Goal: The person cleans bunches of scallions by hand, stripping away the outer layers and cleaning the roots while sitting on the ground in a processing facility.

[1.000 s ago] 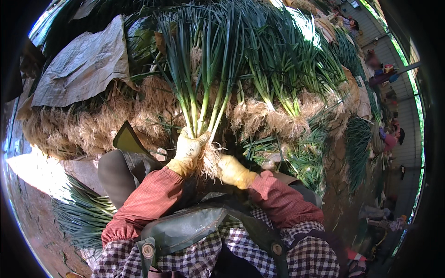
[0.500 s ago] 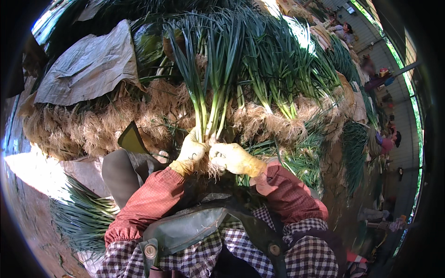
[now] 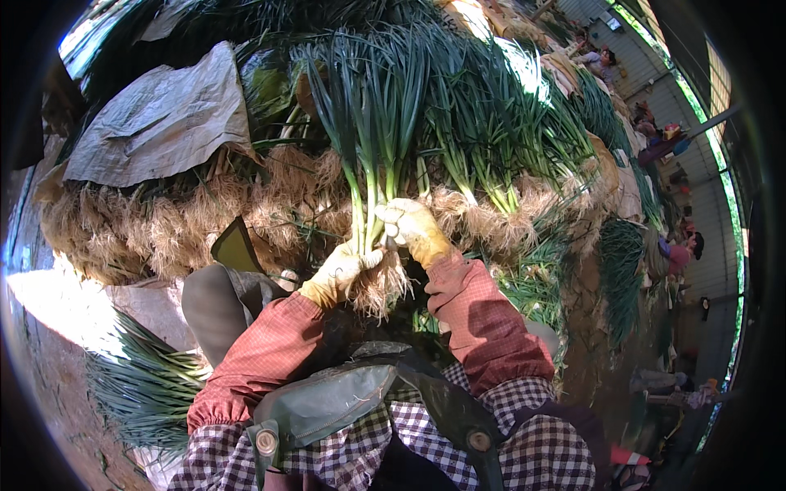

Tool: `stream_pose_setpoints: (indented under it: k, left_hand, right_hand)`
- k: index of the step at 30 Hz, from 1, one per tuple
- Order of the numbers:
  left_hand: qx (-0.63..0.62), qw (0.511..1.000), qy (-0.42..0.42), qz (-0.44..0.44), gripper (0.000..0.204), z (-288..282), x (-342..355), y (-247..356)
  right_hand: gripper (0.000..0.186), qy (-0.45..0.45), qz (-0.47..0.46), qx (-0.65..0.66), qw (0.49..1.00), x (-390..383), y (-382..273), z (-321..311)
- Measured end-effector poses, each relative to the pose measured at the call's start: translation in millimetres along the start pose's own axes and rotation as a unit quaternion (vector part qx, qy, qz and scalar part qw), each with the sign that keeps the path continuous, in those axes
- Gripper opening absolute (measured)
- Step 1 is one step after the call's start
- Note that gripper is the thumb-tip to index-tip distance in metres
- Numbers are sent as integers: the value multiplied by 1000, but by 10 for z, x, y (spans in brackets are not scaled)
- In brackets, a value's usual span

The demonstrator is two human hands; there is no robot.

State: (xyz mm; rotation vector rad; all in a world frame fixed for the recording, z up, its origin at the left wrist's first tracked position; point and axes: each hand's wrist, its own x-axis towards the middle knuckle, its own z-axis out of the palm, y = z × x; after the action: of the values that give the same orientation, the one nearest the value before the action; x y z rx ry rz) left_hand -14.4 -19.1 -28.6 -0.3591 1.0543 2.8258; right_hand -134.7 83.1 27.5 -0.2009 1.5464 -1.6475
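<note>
Scallions (image 3: 367,155) — a slim bunch with dark green leaves, pale stalks and shaggy roots (image 3: 382,295) — stand at the centre, leaves fanning toward the top of the view. The left hand (image 3: 337,272), gloved in pale yellow, is wrapped around the base of the bunch, just above the roots. The right hand (image 3: 416,231), gloved alike, meets the right side of the stalks a little higher up, fingers curled; whether they pinch a stalk cannot be told. Behind the bunch and to its right lies a leafy pile (image 3: 499,114), root ends facing forward. Left of the bunch, a crumpled pale sheet (image 3: 164,123) covers more rooted plants (image 3: 139,221). Lower, well to the bunch's left, rests another green bundle (image 3: 147,380).
</note>
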Motion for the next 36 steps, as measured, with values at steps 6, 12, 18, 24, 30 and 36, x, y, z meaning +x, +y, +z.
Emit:
stream_pose_setpoints:
  k: [6, 12, 18, 24, 30, 36]
  left_hand:
    - [-41, 999, -9, -9, 33, 115, 7, 56]
    - [-48, 994, 93, -34, 24, -88, 30, 1]
    - [-59, 993, 99, -35, 21, 299, 34, 122]
    - [183, 978, 85, -51, 18, 175, -54, 185]
    - [73, 982, 172, -30, 19, 82, -4, 23]
    - [-44, 998, 21, -37, 18, 208, -88, 47]
  right_hand:
    - [11, 67, -127, -3, 990, -199, 91, 266]
    - [16, 42, -274, 160, 947, -883, -511, 305]
    - [18, 549, 135, -342, 751, -1416, 12, -1882]
    - [47, 252, -27, -434, 864, -387, 599, -411]
    - [22, 185, -23, -170, 968, 208, 760, -122]
    - [8, 105, -22, 93, 990, 173, 525, -219]
